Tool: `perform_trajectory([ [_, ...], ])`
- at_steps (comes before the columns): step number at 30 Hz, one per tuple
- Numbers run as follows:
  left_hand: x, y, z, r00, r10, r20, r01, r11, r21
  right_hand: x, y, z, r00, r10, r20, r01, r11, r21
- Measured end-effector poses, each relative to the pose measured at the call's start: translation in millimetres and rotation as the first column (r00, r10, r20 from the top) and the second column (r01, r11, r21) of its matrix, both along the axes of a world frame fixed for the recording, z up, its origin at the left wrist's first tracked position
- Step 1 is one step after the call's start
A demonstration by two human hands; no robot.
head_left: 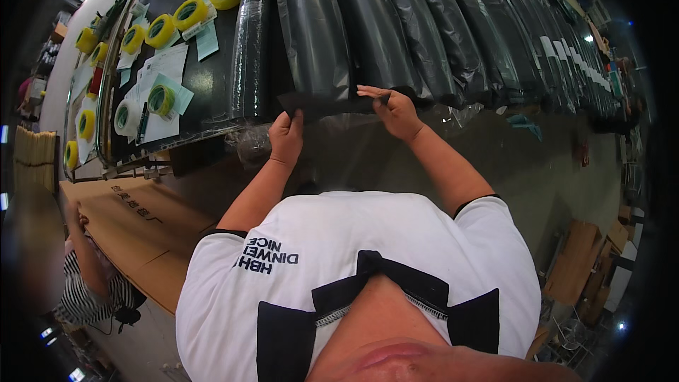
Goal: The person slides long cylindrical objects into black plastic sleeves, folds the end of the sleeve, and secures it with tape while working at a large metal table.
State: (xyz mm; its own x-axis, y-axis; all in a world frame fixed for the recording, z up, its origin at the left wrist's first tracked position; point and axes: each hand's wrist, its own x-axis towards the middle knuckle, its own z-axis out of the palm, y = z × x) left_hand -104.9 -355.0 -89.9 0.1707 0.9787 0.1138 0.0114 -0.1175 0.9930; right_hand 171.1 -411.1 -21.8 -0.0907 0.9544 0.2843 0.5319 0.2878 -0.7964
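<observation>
A long black plastic bag (311, 28) lies lengthwise on the table, its near end hanging toward me at the edge. My left hand (286, 138) is closed on the left corner of that end, thumb up against the dark plastic. At the right corner my right hand (399, 114) pinches the plastic with the thumb, while its other fingers point left. Between both hands the bag's end is stretched into a dark band. Whatever is inside the bag is hidden. Directly to its left lies a shiny, clear-wrapped black roll (249, 49).
Several more long black packages (488, 35) lie side by side to the right. Yellow tape rolls (161, 30) and papers (161, 74) occupy the table's left part. A large cardboard sheet (141, 230) stands at lower left, beside another person's arm (88, 255). Cardboard pieces (573, 262) lie at right.
</observation>
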Motion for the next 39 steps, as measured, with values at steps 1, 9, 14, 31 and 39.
perform_trajectory([
  [1,-3,3,-5,1.0,-0.002,0.003,0.002,0.999,-0.052,-9,5,13,0.997,0.065,0.047,-0.075,0.956,0.283],
  [9,-3,2,9,0.981,0.111,0.159,-0.057,0.949,-0.31,1,23,9,0.964,0.072,0.257,0.03,0.927,-0.375],
  [14,-3,18,-22,0.983,0.157,0.098,-0.11,0.923,-0.368,-26,30,17,0.946,-0.146,0.29,0.266,0.859,-0.437],
  [31,19,30,-22,0.885,0.074,-0.46,-0.15,0.98,-0.132,-68,51,20,0.694,-0.226,0.683,0.499,0.835,-0.231],
  [39,19,44,38,0.637,-0.238,-0.733,0.384,0.923,0.034,-113,81,25,0.756,-0.272,0.596,0.557,0.746,-0.366],
])
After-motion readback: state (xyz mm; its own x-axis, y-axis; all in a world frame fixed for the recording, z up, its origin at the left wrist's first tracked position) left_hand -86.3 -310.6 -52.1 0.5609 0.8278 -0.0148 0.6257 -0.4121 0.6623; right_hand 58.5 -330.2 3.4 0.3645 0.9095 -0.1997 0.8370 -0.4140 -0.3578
